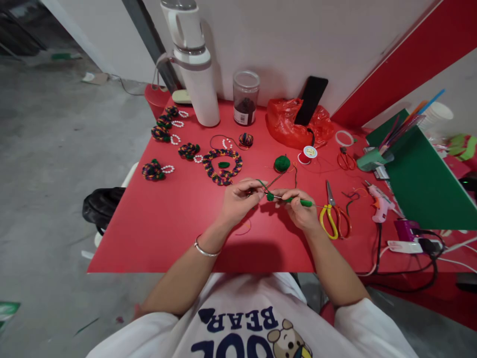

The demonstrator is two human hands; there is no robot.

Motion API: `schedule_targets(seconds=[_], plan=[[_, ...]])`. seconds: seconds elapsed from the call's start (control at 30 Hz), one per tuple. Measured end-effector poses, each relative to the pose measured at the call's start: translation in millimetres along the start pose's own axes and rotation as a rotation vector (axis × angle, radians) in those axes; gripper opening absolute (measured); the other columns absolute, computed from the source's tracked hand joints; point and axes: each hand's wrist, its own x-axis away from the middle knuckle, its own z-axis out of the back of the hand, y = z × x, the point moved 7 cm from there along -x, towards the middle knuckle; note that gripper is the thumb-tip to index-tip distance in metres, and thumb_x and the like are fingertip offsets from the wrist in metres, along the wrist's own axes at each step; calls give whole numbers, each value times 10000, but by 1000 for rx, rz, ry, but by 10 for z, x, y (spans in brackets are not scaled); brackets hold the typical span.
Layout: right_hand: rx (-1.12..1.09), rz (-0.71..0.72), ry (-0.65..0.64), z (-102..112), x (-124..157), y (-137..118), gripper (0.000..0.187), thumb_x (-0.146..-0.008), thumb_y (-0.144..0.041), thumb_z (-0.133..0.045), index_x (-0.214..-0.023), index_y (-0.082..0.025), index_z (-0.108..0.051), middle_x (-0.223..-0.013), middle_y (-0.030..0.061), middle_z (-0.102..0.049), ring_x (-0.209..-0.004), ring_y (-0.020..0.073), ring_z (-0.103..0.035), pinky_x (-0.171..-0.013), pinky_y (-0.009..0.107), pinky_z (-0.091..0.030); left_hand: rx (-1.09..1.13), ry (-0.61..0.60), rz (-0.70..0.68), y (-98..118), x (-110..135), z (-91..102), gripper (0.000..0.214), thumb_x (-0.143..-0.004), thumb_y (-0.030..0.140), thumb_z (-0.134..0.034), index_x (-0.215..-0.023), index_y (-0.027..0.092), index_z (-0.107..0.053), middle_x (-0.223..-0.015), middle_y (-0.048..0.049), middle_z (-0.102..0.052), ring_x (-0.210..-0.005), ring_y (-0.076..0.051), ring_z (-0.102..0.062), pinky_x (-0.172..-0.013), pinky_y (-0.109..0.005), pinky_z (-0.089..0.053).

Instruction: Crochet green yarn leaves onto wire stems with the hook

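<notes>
My right hand [303, 211] is closed around the green handle of a crochet hook [306, 203], whose metal shaft points left. At its tip sits a small green crochet piece [270, 197], beside the pinched fingers of my left hand [240, 199]. Green yarn [261, 183] passes over the left fingers, which hold the yarn and the piece between them. A ball of green yarn [282, 163] lies just beyond my hands. To the left, a multicoloured crocheted strip [211, 175] is curved around a small green leaf-shaped piece [224, 165].
Crocheted flowers [152, 170] with bead loops line the table's left side. A tumbler [201, 89], a jar [246, 97] and a red bag [283, 124] holding up a phone [311, 99] stand behind. Scissors [328, 219], a glue gun [380, 204] and cables are on the right.
</notes>
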Motion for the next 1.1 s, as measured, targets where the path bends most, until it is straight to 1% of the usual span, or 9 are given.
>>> schedule_targets(seconds=[0.1,0.23,0.4,0.5,0.6,0.7,0.77,0.9,1.1], plan=[[-29,11,-12,9,-3,31,325,-916,-586,-672,-944,-267,-725,-1150,84,-786,-965,243,-764,-766,394,-633,9,-15,53,-49,9,-23,264,-677,241,-861,-928,171,-818,-759,-36,-709,-684,-136,-631,-656,-270,-525],[-27,-4,17,45,-3,72,353,-899,-615,-676,-937,-269,-733,-1149,82,-787,-943,240,-763,-760,392,-634,48,-13,124,-103,17,-41,360,-629,271,-916,-955,158,-813,-768,-39,-725,-641,-126,-609,-607,-265,-506],[-27,70,-23,7,10,58,207,-947,-488,-676,-997,-305,-758,-1183,49,-780,-968,217,-750,-799,372,-615,149,27,188,-176,15,-54,338,-631,300,-933,-924,175,-821,-729,-17,-707,-638,-105,-602,-603,-240,-492],[23,96,-25,-8,11,33,224,-954,-494,-663,-1003,-303,-769,-1193,54,-771,-1007,226,-742,-837,386,-611,186,33,215,-232,21,-78,399,-583,267,-955,-948,181,-821,-724,-3,-700,-624,-94,-600,-605,-232,-497],[104,123,-15,-17,4,-23,262,-947,-525,-659,-995,-299,-781,-1178,64,-768,-1021,235,-734,-888,410,-604,201,34,207,-248,35,-103,470,-548,230,-960,-994,187,-816,-740,-3,-716,-639,-102,-624,-637,-243,-524],[178,151,-2,-23,-2,-77,264,-949,-528,-653,-1017,-310,-786,-1171,67,-764,-1022,239,-727,-916,428,-596,158,73,184,-228,52,-90,470,-584,222,-937,-1034,183,-809,-753,-19,-741,-666,-121,-654,-642,-248,-531],[205,159,24,-10,-5,-84,272,-954,-535,-642,-1023,-315,-785,-1168,67,-762,-1046,245,-719,-901,425,-600,126,99,174,-210,60,-76,471,-606,220,-920,-1060,180,-803,-759,-28,-753,-678,-133,-668,-640,-252,-536],[184,152,51,17,-8,-40,290,-961,-549,-622,-1027,-312,-776,-1150,65,-765,-1045,243,-719,-841,401,-609,125,110,164,-187,56,-67,471,-610,205,-907,-1068,184,-800,-783,-34,-760,-704,-139,-682,-669,-262,-550],[171,161,50,33,-12,-10,302,-964,-555,-614,-1023,-303,-771,-1143,68,-765,-1035,241,-722,-865,412,-604,147,119,160,-189,39,-66,401,-618,234,-904,-1003,179,-807,-781,-33,-761,-666,-127,-668,-637,-254,-544]])
